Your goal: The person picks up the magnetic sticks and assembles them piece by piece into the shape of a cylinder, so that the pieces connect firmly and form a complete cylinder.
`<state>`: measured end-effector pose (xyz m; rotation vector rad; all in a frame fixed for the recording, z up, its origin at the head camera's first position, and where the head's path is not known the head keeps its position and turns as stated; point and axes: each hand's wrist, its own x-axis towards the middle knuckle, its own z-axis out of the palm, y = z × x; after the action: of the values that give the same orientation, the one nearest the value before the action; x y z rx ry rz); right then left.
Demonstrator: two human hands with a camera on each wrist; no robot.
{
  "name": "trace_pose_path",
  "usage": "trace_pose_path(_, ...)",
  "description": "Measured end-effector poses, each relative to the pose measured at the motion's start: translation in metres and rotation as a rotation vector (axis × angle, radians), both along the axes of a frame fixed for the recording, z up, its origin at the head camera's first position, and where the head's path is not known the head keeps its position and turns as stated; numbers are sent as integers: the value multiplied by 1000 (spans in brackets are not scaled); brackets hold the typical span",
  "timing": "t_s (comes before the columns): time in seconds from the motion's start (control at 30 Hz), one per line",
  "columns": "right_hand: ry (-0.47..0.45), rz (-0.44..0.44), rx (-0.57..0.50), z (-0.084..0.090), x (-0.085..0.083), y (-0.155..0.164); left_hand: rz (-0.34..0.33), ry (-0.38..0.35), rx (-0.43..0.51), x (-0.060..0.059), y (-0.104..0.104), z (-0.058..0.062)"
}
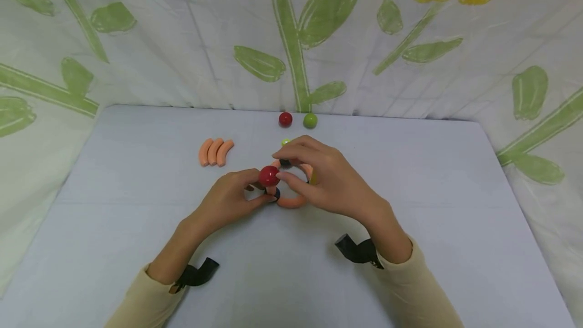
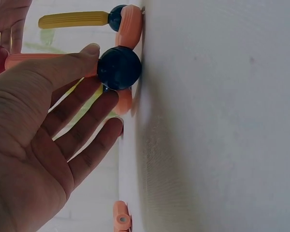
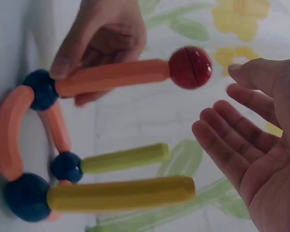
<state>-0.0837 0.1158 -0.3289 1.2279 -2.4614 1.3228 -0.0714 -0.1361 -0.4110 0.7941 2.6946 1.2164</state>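
Your left hand (image 1: 232, 196) grip pinches the orange rod (image 3: 111, 77) at the dark blue ball (image 2: 119, 67), tabletop (image 1: 410, 176) centre | red ball (image 1: 268, 176) tops that rod | your right hand (image 1: 319, 176) fingers relaxed, apart, beside the red ball | three orange curved pieces (image 1: 215, 152) lie well left.

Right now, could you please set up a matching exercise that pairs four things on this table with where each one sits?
Things:
1. red ball
2. green ball
3. three loose orange curved pieces
4. left hand

Places:
A. far left, lying side by side
B. atop an upright orange stick
C. at a dark blue ball on the ring
D. far edge, beside another red ball

Pairs: 1-B, 2-D, 3-A, 4-C
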Motion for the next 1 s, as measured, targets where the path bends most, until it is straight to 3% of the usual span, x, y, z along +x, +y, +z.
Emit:
trace_pose_path(0.33, 2, -122, -54, 9, -14, 28, 13, 7, -40, 0, -1, -3)
trace_pose_path(0.6, 6, -146, -136, 9, -30, 45, 7, -8, -40, 1, -2, -4)
trace_pose_path(1.0, -111, -242, 26, -10, -75, 49, -1, -4, -44, 1, -1, -4)
